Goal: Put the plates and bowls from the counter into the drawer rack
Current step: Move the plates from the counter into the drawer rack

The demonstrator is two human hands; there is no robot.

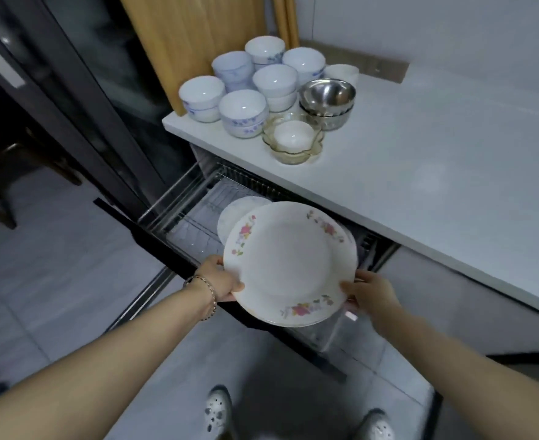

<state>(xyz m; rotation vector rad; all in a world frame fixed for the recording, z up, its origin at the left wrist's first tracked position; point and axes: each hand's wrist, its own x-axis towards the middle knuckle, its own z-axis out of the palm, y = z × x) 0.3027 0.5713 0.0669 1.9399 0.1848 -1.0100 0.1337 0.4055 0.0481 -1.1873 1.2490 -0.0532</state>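
Pale clogs (219, 408) stand on the floor tiles (55, 265) below me. I see my left hand (220, 277) and right hand (372, 292) each gripping the rim of a floral plate (288, 265), held tilted above the open drawer rack (192, 223), where a plain plate (233, 214) stands. Stacked bowls (242, 112) sit on the worktop (420, 160) beyond.

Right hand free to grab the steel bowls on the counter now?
Probably not yet: the right hand grips the floral plate with the left hand over the drawer rack. The counter right of the steel bowls is bare, so the way itself looks free.
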